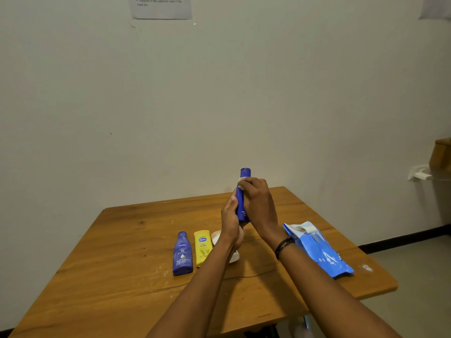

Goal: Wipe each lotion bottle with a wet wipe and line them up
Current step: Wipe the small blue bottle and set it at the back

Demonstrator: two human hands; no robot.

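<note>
Blue bottle (242, 198) upright; my left hand (230, 225) grips its base, right hand (256, 201) presses wipe (241, 179) near the cap.

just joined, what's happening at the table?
A person holds a tall blue bottle upright above the wooden table. The left hand grips its base; the right hand presses a white wipe near its neck. A Nivea bottle, a yellow bottle and a partly hidden white one lie side by side. A blue wipes pack lies to the right.
</note>
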